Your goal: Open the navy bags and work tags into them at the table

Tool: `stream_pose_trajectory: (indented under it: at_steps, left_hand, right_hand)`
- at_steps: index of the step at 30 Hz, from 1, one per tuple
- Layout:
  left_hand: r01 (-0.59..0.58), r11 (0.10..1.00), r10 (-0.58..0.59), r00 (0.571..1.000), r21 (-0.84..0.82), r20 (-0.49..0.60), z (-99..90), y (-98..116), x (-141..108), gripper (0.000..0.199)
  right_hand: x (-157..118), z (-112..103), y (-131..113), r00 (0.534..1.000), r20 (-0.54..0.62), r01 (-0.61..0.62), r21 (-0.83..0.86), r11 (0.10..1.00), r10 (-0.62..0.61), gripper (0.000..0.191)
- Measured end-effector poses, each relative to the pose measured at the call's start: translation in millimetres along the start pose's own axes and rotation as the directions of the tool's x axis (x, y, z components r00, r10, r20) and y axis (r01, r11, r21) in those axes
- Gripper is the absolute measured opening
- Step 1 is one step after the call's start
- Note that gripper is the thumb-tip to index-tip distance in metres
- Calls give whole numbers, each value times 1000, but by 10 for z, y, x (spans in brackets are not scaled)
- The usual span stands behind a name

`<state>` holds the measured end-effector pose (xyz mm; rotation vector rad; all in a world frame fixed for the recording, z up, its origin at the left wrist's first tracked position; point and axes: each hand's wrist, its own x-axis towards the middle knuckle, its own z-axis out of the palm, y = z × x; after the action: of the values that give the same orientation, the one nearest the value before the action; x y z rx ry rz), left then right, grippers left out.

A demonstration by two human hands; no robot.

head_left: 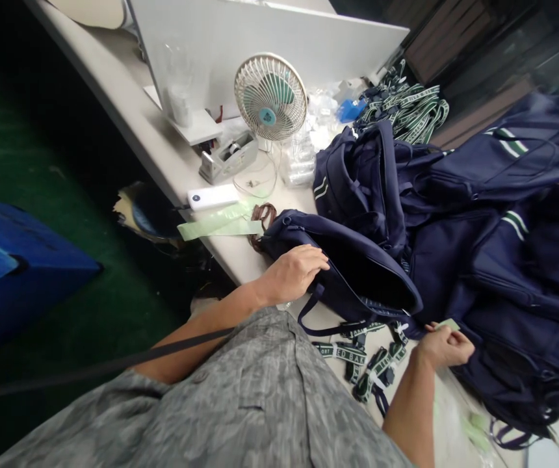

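A navy bag [309,234] lies on the white table with its mouth gaping toward the right. My left hand [299,270] rests at the bag's near edge, its fingers pressed together and their tips hidden against the fabric. Over by the bag's right end, my right hand [445,344] pinches a small pale green piece [449,324] between thumb and fingers. Green printed straps [352,353] with white lettering lie between my hands, just below the bag. A dark strap loop [310,311] hangs from the bag's near side.
More navy backpacks [494,260] are heaped at the right. Beyond the bag stand a fan [270,97], a tape dispenser [229,156] and a white device [212,197]. Pale green strips [221,225] overhang the table edge. Bundled straps [411,107] lie at the back. A blue object [26,260] is at far left.
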<state>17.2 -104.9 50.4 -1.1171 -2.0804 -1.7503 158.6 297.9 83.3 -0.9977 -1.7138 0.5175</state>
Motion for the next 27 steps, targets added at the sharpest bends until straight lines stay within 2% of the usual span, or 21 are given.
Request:
stream_pose_trajectory:
  at_steps: [5,7,10,12,14,16,18,22,24,27]
  left_hand:
    - [-10,1000,10,1000,7,-2,-11,14,-39,21]
    - [-5,1000,5,1000,-9,1,-20,18,-44,22]
    - [53,994,-53,999,-92,2,-56,20,-46,24]
    - [119,975,-120,993,-189,9,-117,11,-59,25]
    - [214,937,-214,976,-274,30,-225,-13,-101,24]
    - [340,889,-338,939,-308,62,-382,-59,-179,23]
    - [464,836,-463,883,-291,78,-574,-127,-272,21]
    - [615,746,-636,772,-257,4,-961,-283,-329,23]
    - [626,734,-655,755,-264,-34,-1088,-320,-232,24]
    - [599,749,-621,784,-283,15,-1130,-263,33,25]
  right_hand:
    - [-87,120,-459,997,2,76,115,990,-76,25]
    - [-184,112,-763,984,-28,178,186,966,-176,22]
    - [-427,62,-1306,937,-46,345,293,892,-347,21]
    - [-640,28,-1624,903,33,390,357,849,-429,25]
    - [-859,6,-1836,873,171,345,443,827,-456,30]
    - [-1053,1,-1928,841,322,227,519,824,-435,31]
    - [-1205,12,-1929,811,447,91,544,834,-379,28]
    - [-1386,39,-1833,780,587,-115,474,873,-216,25]
    - [-1433,29,-1790,776,609,-161,440,884,-162,25]
    - [-1480,-28,-1747,792,602,-169,379,910,-103,25]
